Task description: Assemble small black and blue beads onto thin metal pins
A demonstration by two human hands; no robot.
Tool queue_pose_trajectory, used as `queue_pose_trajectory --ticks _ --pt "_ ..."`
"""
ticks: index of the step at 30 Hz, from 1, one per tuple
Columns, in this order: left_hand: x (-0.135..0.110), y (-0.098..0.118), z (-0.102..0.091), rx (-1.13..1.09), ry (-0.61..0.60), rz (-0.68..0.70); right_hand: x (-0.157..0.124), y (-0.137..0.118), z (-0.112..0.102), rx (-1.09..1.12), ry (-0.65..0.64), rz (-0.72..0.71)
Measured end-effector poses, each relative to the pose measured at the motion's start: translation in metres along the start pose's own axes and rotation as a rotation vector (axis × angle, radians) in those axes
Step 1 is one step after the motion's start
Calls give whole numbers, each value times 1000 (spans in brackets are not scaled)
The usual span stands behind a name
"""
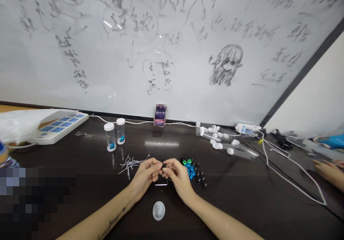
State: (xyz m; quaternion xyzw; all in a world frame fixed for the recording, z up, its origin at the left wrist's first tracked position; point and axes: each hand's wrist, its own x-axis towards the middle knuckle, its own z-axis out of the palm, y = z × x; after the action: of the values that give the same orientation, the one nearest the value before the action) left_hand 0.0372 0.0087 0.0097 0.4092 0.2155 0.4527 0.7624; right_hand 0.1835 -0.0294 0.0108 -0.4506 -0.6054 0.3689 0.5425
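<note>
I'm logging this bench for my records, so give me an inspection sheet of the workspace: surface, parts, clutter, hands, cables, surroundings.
Surface: dark table, glossy, reflecting light.
Parts: small dark piece at the fingertips; bent metal rods piled beside the left hand; blue and green parts and black pieces beside the right hand; white dish between the forearms.
Clutter: two upright capped tubes holding blue pieces; loose tubes and white caps, back right.
Hands: fingertips together around the dark piece; exact grip too small to tell.
Cables: white cable looping across the right side; power strip, back left.
Surroundings: whiteboard with writing behind; another person's hand, right edge.
</note>
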Motion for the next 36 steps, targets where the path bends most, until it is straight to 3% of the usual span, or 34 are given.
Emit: queue_pose_trajectory --ticks 36 --pt "0 -2 -1 19 -13 -5 1 -1 -1 -155 -55 10"
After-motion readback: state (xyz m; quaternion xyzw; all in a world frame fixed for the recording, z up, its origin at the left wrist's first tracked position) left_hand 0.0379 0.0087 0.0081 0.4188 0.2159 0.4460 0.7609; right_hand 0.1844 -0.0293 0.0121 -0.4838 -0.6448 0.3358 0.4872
